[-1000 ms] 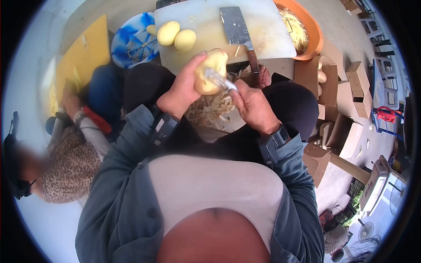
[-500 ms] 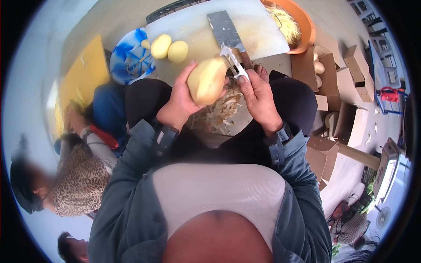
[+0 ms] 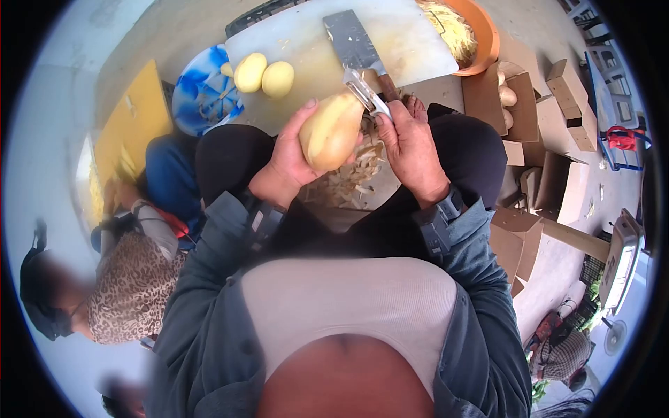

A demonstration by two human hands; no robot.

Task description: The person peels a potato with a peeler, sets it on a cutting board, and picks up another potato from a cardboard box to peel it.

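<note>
My left hand (image 3: 291,155) is wrapped round a large, mostly peeled potato (image 3: 330,132), pale yellow with some darker skin near its top. In my right hand (image 3: 412,150) is a white-handled peeler (image 3: 365,93), its head against the upper right end of the potato. Below my hands a heap of peelings (image 3: 362,171) lies between my knees. Beyond them, two peeled potatoes (image 3: 250,72) rest on a white cutting board (image 3: 301,43). A cleaver (image 3: 350,40) with a wooden handle lies on the board, the handle pointing towards my right hand.
At the left stands a blue-and-white basin (image 3: 198,104), near a yellow board (image 3: 136,104) where a co-worker (image 3: 136,285) sits. An orange tub (image 3: 490,42) of yellow shreds is at the upper right. Cardboard boxes (image 3: 526,115), one holding unpeeled potatoes, stand on the right.
The peeler has tilted and shifted slightly left along the potato's upper end. My right hand has turned a little, showing more of its back. The left hand still holds the potato.
</note>
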